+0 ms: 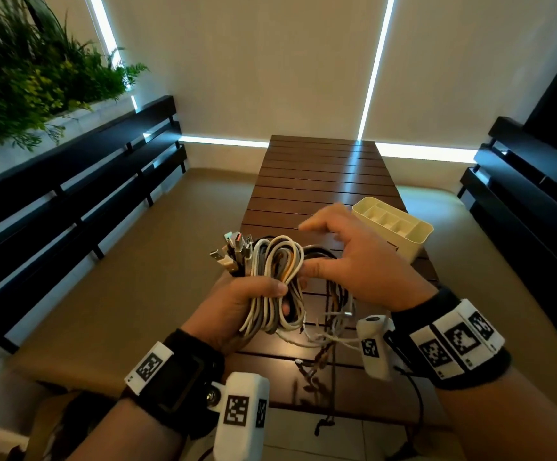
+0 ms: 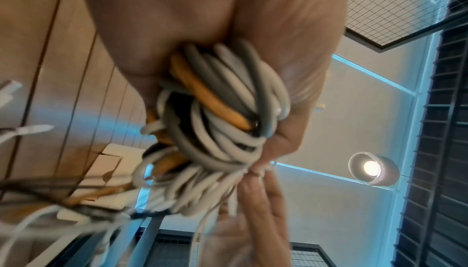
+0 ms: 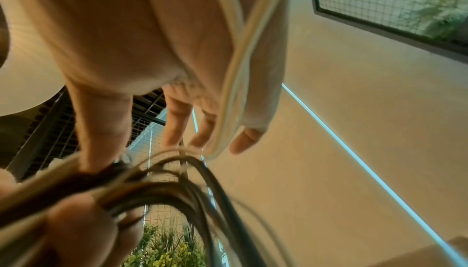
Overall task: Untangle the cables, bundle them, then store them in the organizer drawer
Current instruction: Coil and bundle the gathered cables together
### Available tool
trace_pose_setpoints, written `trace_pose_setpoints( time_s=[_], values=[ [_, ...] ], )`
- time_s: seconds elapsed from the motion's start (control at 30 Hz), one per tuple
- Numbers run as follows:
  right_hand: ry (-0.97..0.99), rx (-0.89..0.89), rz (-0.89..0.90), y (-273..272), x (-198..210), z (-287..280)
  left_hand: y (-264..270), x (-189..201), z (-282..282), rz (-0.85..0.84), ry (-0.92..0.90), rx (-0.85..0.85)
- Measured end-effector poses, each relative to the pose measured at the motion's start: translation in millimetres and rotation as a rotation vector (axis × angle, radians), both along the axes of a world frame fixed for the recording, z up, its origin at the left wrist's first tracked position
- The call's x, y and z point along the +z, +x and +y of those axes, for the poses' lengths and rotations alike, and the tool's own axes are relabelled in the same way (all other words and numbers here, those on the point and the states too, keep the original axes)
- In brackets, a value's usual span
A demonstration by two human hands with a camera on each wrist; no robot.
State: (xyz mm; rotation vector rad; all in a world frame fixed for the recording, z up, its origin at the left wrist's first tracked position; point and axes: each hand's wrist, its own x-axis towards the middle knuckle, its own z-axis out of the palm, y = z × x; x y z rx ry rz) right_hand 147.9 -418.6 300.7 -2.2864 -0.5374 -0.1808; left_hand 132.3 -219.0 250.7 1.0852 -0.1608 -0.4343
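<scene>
Gripping a coiled cable bundle [image 1: 275,277] in the head view, the left hand [image 1: 237,307] is curling its fingers and thumb tightly round white, grey and orange loops, with the plugs [image 1: 234,252] fanning out above the fist. The right hand [image 1: 353,261] is hovering just beside the bundle with its fingers spread wide and its thumb touching the loops; whether it is holding a strand cannot be told here. Below the bundle, loose tails [image 1: 332,327] are hanging down onto the tabletop [image 1: 320,171]. The cream organizer [image 1: 393,227] is standing beyond the bundle, to its right, its compartments showing no cables.

In the left wrist view, the left hand's fingers [image 2: 298,91] are wrapping round the bundle [image 2: 222,115], while further strands are trailing out blurred below it.

In the right wrist view, the right hand's fingers [image 3: 177,119] are splaying open, a white strand [image 3: 235,83] is draping across the palm, and dark loops [image 3: 177,187] are blurring past below.

The untangling looks largely done and the coiling is well under way, but the tails are probably yet to be gathered and storing is not yet begun.
</scene>
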Motion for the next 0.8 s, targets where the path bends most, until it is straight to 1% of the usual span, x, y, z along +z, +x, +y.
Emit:
trace_pose_setpoints(
  time_s=[0.07, 0.1, 0.13, 0.17, 0.2, 0.23, 0.3, 0.43, 0.57, 0.7, 0.8],
  values=[
    [0.034, -0.044, -0.184, -10, 1, 2, 1, -5, -3, 0.048, 0.005, 0.064],
    [0.05, -0.044, -0.248, -17, 1, 4, 3, -6, -3, 0.071, -0.004, 0.096],
    [0.051, -0.032, -0.275, -24, 0, 9, 4, -7, -3, 0.093, -0.022, 0.124],
    [0.05, -0.021, -0.252, -32, -3, 14, 6, -7, -2, 0.113, -0.043, 0.146],
    [0.056, -0.027, -0.184, -39, -7, 20, 8, -7, -2, 0.123, -0.07, 0.153],
    [0.065, -0.049, -0.107, -43, -11, 25, 8, -7, -3, 0.131, -0.095, 0.146],
    [0.076, -0.12, -0.018, -46, -19, 28, 7, -5, -6, 0.143, -0.129, 0.121],
    [0.072, -0.165, 0.064, -44, -18, 28, 3, -3, -12, 0.152, -0.108, 0.137],
    [0.049, -0.15, 0.131, -45, -15, 27, 1, -1, -18, 0.167, -0.072, 0.167],
    [0.127, -0.134, 0.126, -46, -17, 25, -2, -1, -16, 0.123, -0.049, 0.191],
    [0.117, -0.097, 0.033, -48, -18, 25, -3, 2, -16, 0.068, -0.054, 0.19]
  ],
)
